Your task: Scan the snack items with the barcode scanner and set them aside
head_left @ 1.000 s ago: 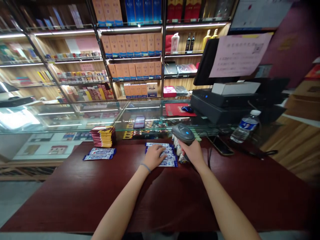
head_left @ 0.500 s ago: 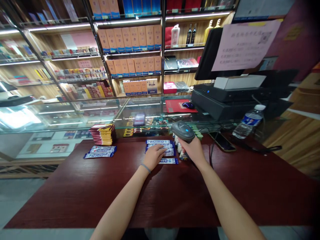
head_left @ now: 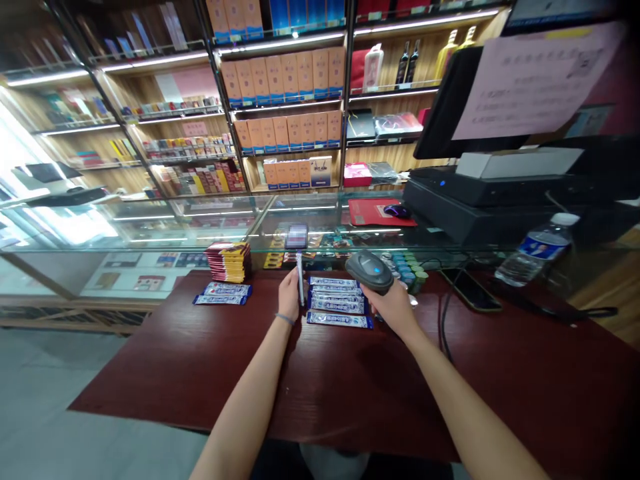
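My left hand (head_left: 289, 297) is closed on a slim blue-and-white stick packet (head_left: 301, 281), which stands upright and nearly edge-on to me. Just right of it, several like packets (head_left: 339, 305) lie in a row on the dark red desk (head_left: 350, 387). My right hand (head_left: 397, 310) grips a black barcode scanner (head_left: 370, 271) with a blue light on top; its head points left over the row's right end. At the left, a few more stick packets (head_left: 223, 294) lie before a stack of red and yellow packets (head_left: 227, 261).
Small green-lidded containers (head_left: 413, 273) stand behind the scanner. Farther right are a phone (head_left: 473, 290), a cable and a water bottle (head_left: 537, 250). A glass display counter (head_left: 225, 223) borders the far edge, with a mouse (head_left: 397, 211) and a monitor (head_left: 440, 107) on it.
My left hand has lifted a stick packet from the row, moved left and turned it upright. The scanner is still in my right hand. The view has shifted slightly left.
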`<state>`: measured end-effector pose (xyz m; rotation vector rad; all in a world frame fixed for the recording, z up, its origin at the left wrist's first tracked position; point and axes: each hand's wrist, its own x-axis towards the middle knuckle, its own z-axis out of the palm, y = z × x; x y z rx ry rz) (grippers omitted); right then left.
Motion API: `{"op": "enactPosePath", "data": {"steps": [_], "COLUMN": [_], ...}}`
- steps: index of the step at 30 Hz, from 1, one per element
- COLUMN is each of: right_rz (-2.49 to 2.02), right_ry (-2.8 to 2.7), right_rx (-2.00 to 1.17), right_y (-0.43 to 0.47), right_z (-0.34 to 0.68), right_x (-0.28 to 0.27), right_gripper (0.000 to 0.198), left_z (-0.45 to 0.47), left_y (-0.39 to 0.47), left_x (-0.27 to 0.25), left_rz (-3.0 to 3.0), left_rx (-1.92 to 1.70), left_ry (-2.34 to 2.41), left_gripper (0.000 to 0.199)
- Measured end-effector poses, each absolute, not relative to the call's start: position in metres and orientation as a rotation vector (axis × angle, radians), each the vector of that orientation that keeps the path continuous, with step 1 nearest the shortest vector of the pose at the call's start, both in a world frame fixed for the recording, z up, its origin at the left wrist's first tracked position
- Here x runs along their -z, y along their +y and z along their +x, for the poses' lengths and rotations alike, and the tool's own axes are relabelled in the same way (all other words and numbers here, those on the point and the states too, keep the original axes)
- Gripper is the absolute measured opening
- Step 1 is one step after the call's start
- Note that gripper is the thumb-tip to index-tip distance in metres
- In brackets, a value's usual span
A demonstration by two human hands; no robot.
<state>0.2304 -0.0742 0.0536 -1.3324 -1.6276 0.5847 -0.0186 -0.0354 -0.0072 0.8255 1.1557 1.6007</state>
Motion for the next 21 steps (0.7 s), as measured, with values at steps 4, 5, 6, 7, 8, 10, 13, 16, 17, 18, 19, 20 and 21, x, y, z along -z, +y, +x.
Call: {"op": "enactPosePath", "data": {"steps": [4, 5, 6, 7, 8, 10, 13, 16, 17, 18, 19, 20, 21], "right_rz": [-1.332, -1.323, -1.322, -1.331, -1.349, -1.397, -1.430, -1.369, -1.359, -1.361, -1.377, -1.400, -1.419], "right_ry": [-1.681, -1.717, -1.749, -1.778, -1.804, -1.846, -1.901, -1.967, -1.991, -2.015, -2.036, -2.057, -2.078], "right_rx": [-0.566, -0.564, -0.559, -0.552, -0.547, -0.540, -0.528, -0.535, -0.544, -0.550, -0.549, -0.541, -0.531], "right_y": [-0.077, -0.078, -0.078, -0.078, -0.078, -0.079, -0.081, -0.084, -0.085, -0.085, -0.085, -0.085, -0.084], "right_z": [0.218, 0.216, 0.215, 0.213, 0.212, 0.211, 0.210, 0.210, 0.209, 0.209, 0.208, 0.207, 0.207], "right_x": [-0.044, -0.042, -0.039, -0.037, -0.035, -0.033, -0.034, -0.036, -0.037, -0.037, -0.037, -0.036, -0.035], "right_gripper": [0.045, 0.044, 0.045, 0.046, 0.049, 0.053, 0.052, 0.050, 0.051, 0.053, 0.056, 0.059, 0.061], "left_z": [-0.045, -0.049, -0.053, -0.055, -0.056, -0.057, -0.058, -0.059, -0.060, -0.060, -0.060, -0.060, -0.059], "left_y": [-0.034, -0.035, -0.035, -0.035, -0.034, -0.033, -0.031, -0.030, -0.030, -0.030, -0.030, -0.029, -0.029], "left_x": [0.004, 0.004, 0.005, 0.006, 0.007, 0.009, 0.011, 0.011, 0.011, 0.011, 0.012, 0.013, 0.014], "left_rz": [0.623, 0.613, 0.604, 0.598, 0.594, 0.599, 0.617, 0.630, 0.629, 0.626, 0.621, 0.615, 0.612], "left_rx": [-1.430, -1.404, -1.390, -1.389, -1.396, -1.432, -1.489, -1.509, -1.511, -1.512, -1.516, -1.522, -1.528], "left_ry": [0.823, 0.781, 0.761, 0.760, 0.775, 0.835, 0.913, 0.940, 0.941, 0.942, 0.943, 0.945, 0.947], "left_gripper": [0.027, 0.028, 0.028, 0.026, 0.024, 0.021, 0.024, 0.027, 0.028, 0.028, 0.028, 0.028, 0.028]}}
